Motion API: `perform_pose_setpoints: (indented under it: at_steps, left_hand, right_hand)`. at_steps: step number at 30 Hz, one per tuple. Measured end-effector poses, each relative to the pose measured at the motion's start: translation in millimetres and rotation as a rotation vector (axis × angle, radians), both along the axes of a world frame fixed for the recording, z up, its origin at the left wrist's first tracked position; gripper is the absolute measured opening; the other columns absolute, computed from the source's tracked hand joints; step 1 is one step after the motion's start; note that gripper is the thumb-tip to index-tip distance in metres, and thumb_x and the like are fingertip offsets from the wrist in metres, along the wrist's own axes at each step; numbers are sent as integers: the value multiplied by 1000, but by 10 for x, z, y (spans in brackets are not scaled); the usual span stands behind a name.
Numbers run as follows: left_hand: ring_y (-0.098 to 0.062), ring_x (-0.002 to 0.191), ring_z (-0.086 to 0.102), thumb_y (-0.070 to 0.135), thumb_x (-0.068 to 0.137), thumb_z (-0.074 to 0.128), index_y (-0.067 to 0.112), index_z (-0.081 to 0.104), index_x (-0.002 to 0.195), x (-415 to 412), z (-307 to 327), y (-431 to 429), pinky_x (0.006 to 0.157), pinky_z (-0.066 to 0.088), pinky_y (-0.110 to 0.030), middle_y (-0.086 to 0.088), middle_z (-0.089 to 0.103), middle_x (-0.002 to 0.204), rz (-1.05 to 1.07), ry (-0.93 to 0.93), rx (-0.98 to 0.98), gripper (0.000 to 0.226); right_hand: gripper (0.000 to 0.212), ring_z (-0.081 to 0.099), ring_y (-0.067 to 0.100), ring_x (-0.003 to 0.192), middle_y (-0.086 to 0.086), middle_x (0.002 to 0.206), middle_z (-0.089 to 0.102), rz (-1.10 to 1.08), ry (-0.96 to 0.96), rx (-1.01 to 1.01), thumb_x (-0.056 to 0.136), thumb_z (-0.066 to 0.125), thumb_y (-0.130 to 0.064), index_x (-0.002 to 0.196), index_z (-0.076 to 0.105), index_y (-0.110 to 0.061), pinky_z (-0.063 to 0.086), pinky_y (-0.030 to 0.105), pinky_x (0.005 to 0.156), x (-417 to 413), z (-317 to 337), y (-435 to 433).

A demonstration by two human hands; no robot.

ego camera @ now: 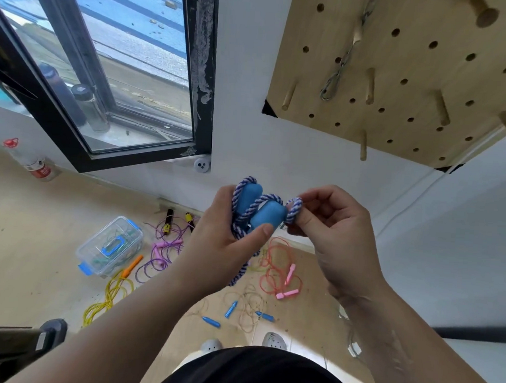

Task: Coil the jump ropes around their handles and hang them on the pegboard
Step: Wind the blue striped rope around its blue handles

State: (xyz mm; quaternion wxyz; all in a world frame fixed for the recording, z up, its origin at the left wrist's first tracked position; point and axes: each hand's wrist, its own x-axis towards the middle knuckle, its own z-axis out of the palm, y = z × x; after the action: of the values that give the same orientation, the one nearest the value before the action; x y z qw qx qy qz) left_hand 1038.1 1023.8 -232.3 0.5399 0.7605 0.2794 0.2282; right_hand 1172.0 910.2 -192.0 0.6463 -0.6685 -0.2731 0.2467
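Head view, one frame.

- Left hand: at frame centre, fingers curled round two blue handles held side by side. The thumb tip presses on the end of the nearer handle.
- Braided blue-and-white rope: several turns cross over the handles. A loose tail hangs from the left hand towards 6 o'clock.
- Right hand: at 3 o'clock of the handles, thumb and fingers pinching a small loop of the same rope, just beside the handle ends.
- Pegboard: on the white wall at 1 o'clock of the hands, well apart from them, with wooden pegs sticking out. A grey-green cord hangs on it.
- Floor, below the hands:
  - pink rope at 5 o'clock;
  - pale rope with small blue handles at 6 o'clock;
  - yellow rope at 8 o'clock;
  - purple rope just above the yellow one.
- Clear plastic box: blue clips, lies at 9 o'clock of the purple rope, touching the yellow rope's orange handle.
- Window: black frame, at 10 o'clock.
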Motion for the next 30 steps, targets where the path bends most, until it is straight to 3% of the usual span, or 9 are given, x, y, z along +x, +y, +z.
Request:
perform_pose_setpoints:
  at_steps: [2,5,7,11,15,20,22,25,30]
  left_hand:
    - [0,89,61,57,80,61,37,42,120,-26,-10,4,71,48,-15,19,60,100,-14,-1,97,49]
    - [2,91,58,56,82,65,35,41,129,-46,-46,-34,71,47,-17,22,56,104,-80,79,220,58]
    - [3,93,58,52,83,69,34,41,131,-54,-95,-90,74,48,-20,25,54,106,-85,77,205,58]
    - [5,97,57,48,82,71,39,41,125,-41,-103,-125,75,44,-10,27,54,106,-40,31,161,53]
    - [-2,91,63,52,81,71,44,41,122,-40,-110,-93,75,53,-24,26,56,107,-37,28,111,52]
    - [-3,88,66,44,85,74,39,45,124,-18,-138,-65,77,59,-36,17,63,104,1,35,30,49]
    - [-2,89,65,41,86,75,36,45,125,-3,-149,-50,77,58,-31,16,62,104,-2,36,38,49]
    - [6,93,60,40,86,75,36,44,122,9,-128,-52,76,48,-12,20,60,103,-6,40,81,48]
    - [3,91,63,39,85,75,35,43,124,-2,-95,5,72,48,-10,16,62,105,-11,21,59,50]
  right_hand:
    - [7,71,16,75,6,80,75,8,20,-9,85,75,-4,89,71,-8,59,27,70,-6,3,-12]
    - [12,74,18,86,6,87,77,54,25,-42,78,80,-13,89,75,-11,60,28,77,-37,2,9]
    - [13,75,18,91,2,91,78,97,-34,-109,82,79,-6,94,78,-14,61,32,81,-37,-9,21]
    - [25,74,15,93,-2,96,78,104,-40,-175,82,80,-6,103,75,-19,61,31,82,-33,-15,8]
    - [30,74,16,93,1,94,78,17,42,-158,71,85,-23,100,75,-21,58,29,84,-31,-47,17]
    - [15,74,19,91,4,91,78,-37,89,-112,86,75,-3,93,76,-16,58,30,84,-4,-74,-44]
    - [15,74,19,92,3,92,78,-5,54,-104,88,72,-2,93,76,-16,58,29,84,-20,-80,-65]
    - [19,72,13,92,-6,92,74,83,-4,-95,91,66,3,90,76,-13,56,24,81,-45,-72,-72]
    - [22,72,20,84,2,88,73,86,56,-64,91,65,8,91,70,-14,57,29,78,-29,-69,-58]
